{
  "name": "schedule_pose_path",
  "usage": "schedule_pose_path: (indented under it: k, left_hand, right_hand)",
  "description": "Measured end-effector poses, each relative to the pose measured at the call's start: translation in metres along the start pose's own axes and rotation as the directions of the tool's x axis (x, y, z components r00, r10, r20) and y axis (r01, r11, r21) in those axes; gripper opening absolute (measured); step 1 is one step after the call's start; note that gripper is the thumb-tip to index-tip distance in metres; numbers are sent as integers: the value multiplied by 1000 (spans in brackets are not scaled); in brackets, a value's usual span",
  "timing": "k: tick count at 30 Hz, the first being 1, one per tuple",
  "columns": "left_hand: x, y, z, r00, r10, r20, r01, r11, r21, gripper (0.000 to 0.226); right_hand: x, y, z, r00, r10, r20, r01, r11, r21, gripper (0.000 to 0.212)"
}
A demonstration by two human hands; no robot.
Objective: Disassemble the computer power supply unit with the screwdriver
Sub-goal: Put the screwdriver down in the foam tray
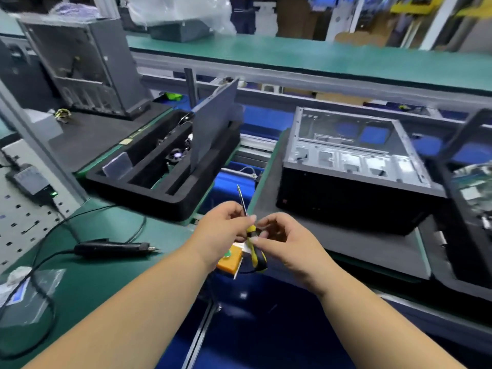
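Two hands up: our left hand [225, 225] and right hand [282, 239] pinch the screwdriver [251, 235] above the surface [87, 283] edge, light, stiff, best gripped by its handle; PSU not spotted.

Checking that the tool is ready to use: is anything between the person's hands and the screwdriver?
No. Both hands already hold the screwdriver: the left hand grips it at the top of the yellow and black handle, and the right hand pinches the handle from the other side. Its shaft points up and away, bare, with nothing visible touching it.
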State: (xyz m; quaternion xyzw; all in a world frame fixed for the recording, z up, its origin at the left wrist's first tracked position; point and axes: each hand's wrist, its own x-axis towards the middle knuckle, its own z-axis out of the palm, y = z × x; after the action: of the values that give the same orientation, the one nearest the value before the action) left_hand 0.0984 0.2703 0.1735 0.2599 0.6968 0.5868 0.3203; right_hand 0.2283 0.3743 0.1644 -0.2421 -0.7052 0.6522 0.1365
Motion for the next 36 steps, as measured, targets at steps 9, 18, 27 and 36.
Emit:
schedule_pose_path:
  k: [9, 18, 27, 36]
  left_hand:
    - [25, 49, 134, 983, 126, 132, -136, 988, 68, 24]
    - [57, 79, 276, 955, 122, 271, -129, 992, 8, 13]
    - [80, 90, 358, 874, 357, 330, -457, 836, 304, 13]
    - [113, 81, 394, 743, 417, 524, -654, 618, 436, 13]
  right_hand:
    - [-32, -7, -127, 971, -105, -216, 89, 993, -83, 31]
    - [-59, 9, -268, 898, -132, -419, 86, 988, -126, 25]
    - [-72, 49, -384, 803, -22, -596, -69, 989, -130, 18]
    - [-74, 100, -443, 698, 137, -703, -473, 824, -310, 19]
